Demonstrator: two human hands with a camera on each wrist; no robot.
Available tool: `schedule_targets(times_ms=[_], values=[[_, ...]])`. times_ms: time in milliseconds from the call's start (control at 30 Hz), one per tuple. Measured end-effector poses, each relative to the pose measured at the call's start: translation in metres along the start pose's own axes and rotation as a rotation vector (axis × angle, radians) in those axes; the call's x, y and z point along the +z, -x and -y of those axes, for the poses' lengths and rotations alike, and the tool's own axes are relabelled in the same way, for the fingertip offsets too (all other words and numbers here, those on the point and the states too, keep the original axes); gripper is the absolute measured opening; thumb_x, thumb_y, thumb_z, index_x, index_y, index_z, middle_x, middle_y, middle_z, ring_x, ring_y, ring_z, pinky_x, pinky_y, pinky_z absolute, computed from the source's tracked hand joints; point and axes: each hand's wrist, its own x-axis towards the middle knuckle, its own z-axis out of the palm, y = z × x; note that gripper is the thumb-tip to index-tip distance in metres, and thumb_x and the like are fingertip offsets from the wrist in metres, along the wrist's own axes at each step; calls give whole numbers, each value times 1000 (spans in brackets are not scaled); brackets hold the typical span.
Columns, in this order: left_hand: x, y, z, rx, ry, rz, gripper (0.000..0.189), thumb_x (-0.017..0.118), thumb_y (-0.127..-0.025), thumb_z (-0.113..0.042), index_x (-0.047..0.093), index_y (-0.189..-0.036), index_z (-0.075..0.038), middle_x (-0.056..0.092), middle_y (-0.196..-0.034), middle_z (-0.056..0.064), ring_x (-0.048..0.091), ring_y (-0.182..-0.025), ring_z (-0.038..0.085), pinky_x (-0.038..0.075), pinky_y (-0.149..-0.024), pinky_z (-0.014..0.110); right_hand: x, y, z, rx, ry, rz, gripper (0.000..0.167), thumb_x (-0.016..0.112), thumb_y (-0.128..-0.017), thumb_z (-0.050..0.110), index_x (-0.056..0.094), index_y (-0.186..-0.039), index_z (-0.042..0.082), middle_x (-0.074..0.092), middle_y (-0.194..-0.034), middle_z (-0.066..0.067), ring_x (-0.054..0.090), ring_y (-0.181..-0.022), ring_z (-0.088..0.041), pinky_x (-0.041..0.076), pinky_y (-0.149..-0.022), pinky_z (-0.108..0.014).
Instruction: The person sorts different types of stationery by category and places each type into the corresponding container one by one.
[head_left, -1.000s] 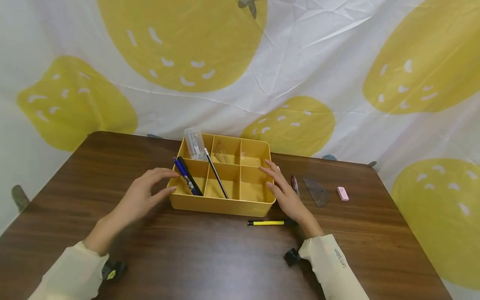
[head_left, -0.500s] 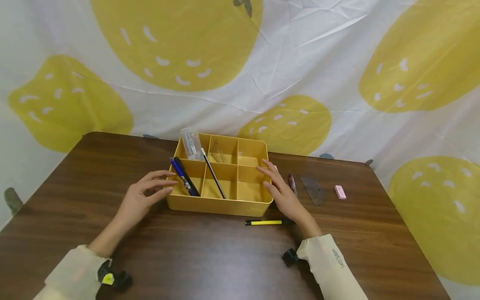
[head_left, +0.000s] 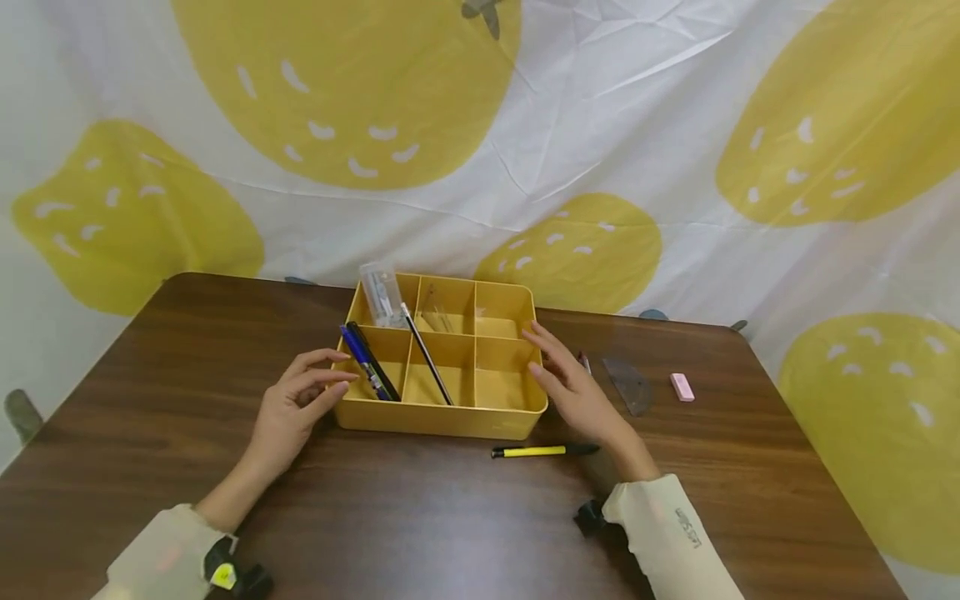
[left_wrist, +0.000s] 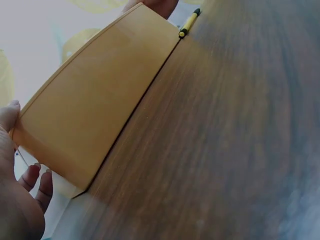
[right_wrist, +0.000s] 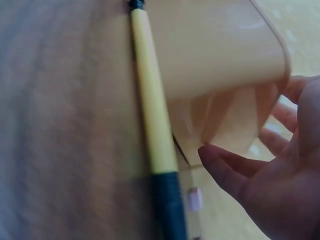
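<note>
In the head view a yellow divided organizer box (head_left: 442,420) sits on the table. My left hand (head_left: 281,412) is at its left end, with the thumb near the front left corner and the fingers loosely bent along the side. At the right end my right hand (head_left: 577,398) rests with relaxed, spread fingers by the rim. The front left compartment holds a blue pen (head_left: 363,361) and a black pen (head_left: 381,372). A black pencil-like stick with a white end (head_left: 426,353) leans in the front middle one. A clear case (head_left: 382,296) stands at the back left.
Transparent pieces (head_left: 435,317) lie in the back middle compartment. Before the box is a yellow-and-black pen (head_left: 532,452). To its right lie a partly hidden dark red pen (head_left: 584,362), a clear protractor (head_left: 628,386) and a pink eraser (head_left: 682,387). A lemon-print cloth (head_left: 420,217) hangs behind.
My left hand has shifted slightly along the box's left end, its thumb now over the corner. My right hand has barely moved. The box stays in place; the head view has turned a little.
</note>
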Motion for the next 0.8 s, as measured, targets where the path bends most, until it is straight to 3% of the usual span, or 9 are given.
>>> schedule_targets(times_ms=[133,433,700,800], values=[[0,2,0,12,-13,-6,13,62,-91,1,70,-100,6,53,-123,16,53,-99,7,44,-71,18,-8,2,1,23,-34,-33,49,46,-100,4,32,-147,0,19,-155,-18,41,-127,-43,37,-99,-52],[0,3,3,13,-21,7,14,61,-92,0,70,-102,4,52,-124,15,53,-95,9,43,-71,19,-29,11,10,109,23,-146,47,50,-100,12,38,-146,10,39,-146,-15,46,-126,-35,42,-95,-52],[1,2,2,21,-18,3,14,61,-91,1,70,-101,4,52,-124,15,53,-97,9,44,-72,18,-33,9,-28,129,107,-185,46,56,-98,25,45,-142,20,46,-142,-7,48,-124,-35,41,-96,-52],[1,2,2,19,-19,1,14,61,-91,1,70,-102,4,52,-124,15,53,-96,9,44,-72,18,-31,7,-38,136,129,-198,47,59,-96,26,47,-141,20,51,-138,-9,49,-122,-35,39,-96,-54]])
